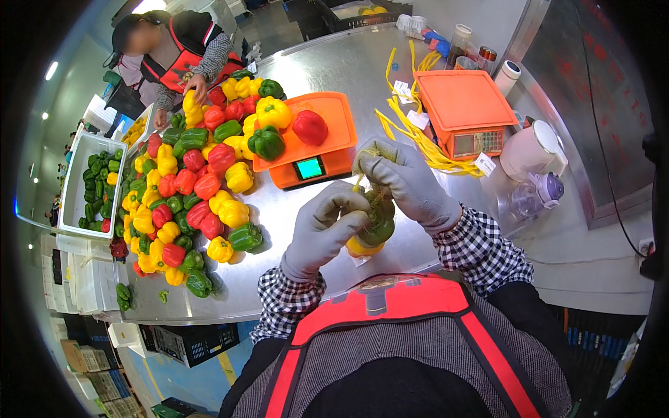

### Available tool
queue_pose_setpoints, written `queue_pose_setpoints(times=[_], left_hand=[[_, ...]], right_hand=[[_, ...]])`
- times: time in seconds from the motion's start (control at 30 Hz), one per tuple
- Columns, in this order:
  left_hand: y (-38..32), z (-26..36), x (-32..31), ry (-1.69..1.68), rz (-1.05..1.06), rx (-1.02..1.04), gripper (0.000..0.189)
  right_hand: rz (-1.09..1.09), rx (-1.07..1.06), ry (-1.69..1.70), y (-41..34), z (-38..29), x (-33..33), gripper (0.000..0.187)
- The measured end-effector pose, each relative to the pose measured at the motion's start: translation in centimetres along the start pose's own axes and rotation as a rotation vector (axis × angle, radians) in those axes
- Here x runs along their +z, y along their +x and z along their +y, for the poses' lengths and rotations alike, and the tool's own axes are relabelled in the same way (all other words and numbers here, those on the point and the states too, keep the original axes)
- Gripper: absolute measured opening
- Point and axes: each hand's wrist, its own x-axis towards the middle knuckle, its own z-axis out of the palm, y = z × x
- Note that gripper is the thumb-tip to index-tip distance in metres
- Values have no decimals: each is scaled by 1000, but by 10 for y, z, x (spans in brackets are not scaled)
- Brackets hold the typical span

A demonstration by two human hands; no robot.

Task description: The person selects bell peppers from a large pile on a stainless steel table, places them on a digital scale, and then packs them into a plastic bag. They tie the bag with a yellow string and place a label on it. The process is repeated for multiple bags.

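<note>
A mesh net bag [380, 201] hangs in front of me over the steel table, with a green bell pepper [381, 227] inside and a yellow bell pepper [363, 247] below it. My right hand [410, 180], in a grey glove, grips the bunched top of the net. Just beneath, my gloved left hand [326, 227] pinches the net's neck near a short yellow strip; its fingertips partly hide the hold. Beyond my hands stands an orange digital scale [337, 170]. On its pan rest a red bell pepper [310, 127], a green one [266, 143] and a yellow one [274, 113].
Loose mixed bell peppers [185, 198] cover the table's left side. Across it, a person's hand [196, 89] touches a yellow pepper. A white crate [65, 209] holds green peppers. Yellow net strips [413, 130], a second scale [465, 99], a kettle [529, 151] and a bottle [528, 201] stand right.
</note>
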Motion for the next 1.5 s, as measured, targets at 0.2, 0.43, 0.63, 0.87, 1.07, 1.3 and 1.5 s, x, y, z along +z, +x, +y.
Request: queue_pose_setpoints(times=[0.2, 0.43, 0.63, 0.87, 1.07, 1.3, 1.5], left_hand=[[6, 24, 19, 87, 270, -301, 24], [7, 30, 14, 282, 51, -359, 30], [6, 34, 0, -6, 118, -414, 19], [0, 27, -8, -104, 53, -357, 22], [9, 33, -13, -195, 69, -412, 18], [11, 19, -21, -248, 106, -397, 17], [7, 23, -18, -287, 151, -336, 18]], right_hand=[[-53, 36, 23, 1, -12, -5, 20], [-329, -230, -504, 3, -47, -4, 27], [-245, -68, 249, 25, -11, -27, 33], [-429, 143, 41, 13, 11, -23, 42], [-174, -61, 28, -4, 16, -13, 16], [-253, -848, -867, -19, -11, 3, 33], [-106, -204, -175, -22, 20, -13, 56]])
